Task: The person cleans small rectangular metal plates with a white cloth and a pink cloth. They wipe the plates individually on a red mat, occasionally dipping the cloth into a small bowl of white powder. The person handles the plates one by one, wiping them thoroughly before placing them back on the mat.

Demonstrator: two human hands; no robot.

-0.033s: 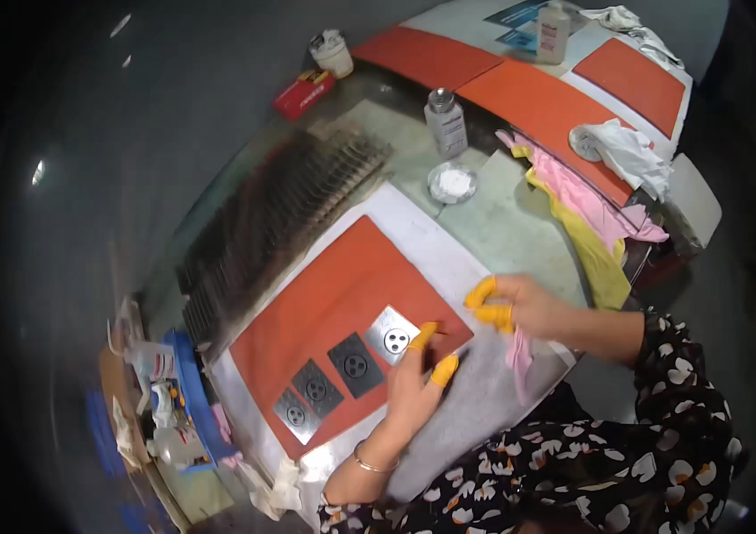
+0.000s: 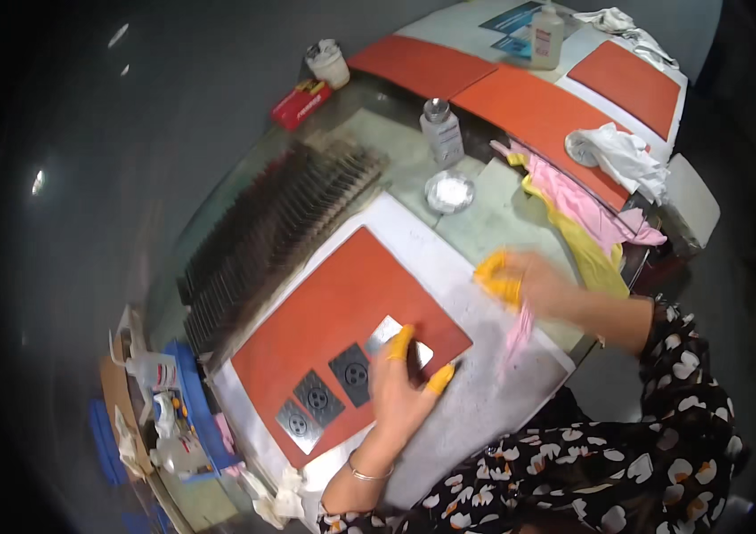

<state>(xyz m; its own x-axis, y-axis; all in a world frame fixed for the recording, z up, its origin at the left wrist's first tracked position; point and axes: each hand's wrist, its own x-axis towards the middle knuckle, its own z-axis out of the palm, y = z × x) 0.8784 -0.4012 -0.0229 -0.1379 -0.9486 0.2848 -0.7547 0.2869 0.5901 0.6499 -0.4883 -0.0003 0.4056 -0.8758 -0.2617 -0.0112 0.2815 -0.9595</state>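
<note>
Several small rectangular plates lie in a row on an orange-red mat (image 2: 307,329), each with a ring of three round spots. The nearest to my left hand (image 2: 396,392) is a bright silver plate (image 2: 382,333), its printed ring now hidden by my fingers. Beside it come a dark plate (image 2: 350,374), a dark grey plate (image 2: 317,397) and a lighter plate (image 2: 298,425). My left index finger reaches onto the silver plate, the thumb spread apart. Yellow covers sleeve fingertips of both hands. Right of the mat, my right hand (image 2: 525,280), blurred, pinches a pink cloth (image 2: 517,336) that hangs down.
A white board (image 2: 529,365) lies under the mat. Beyond it stand a shallow silvery dish (image 2: 450,192), a metal-topped bottle (image 2: 442,133) and a long rack of dark plates (image 2: 280,240). Pink cloths (image 2: 574,191) drape at right. A blue tray (image 2: 195,409) holds bottles at left.
My left hand has shifted left over the silver plate, covering its ring. My right hand has risen slightly, carrying the pink cloth. The dish, white inside before, looks silvery now.
</note>
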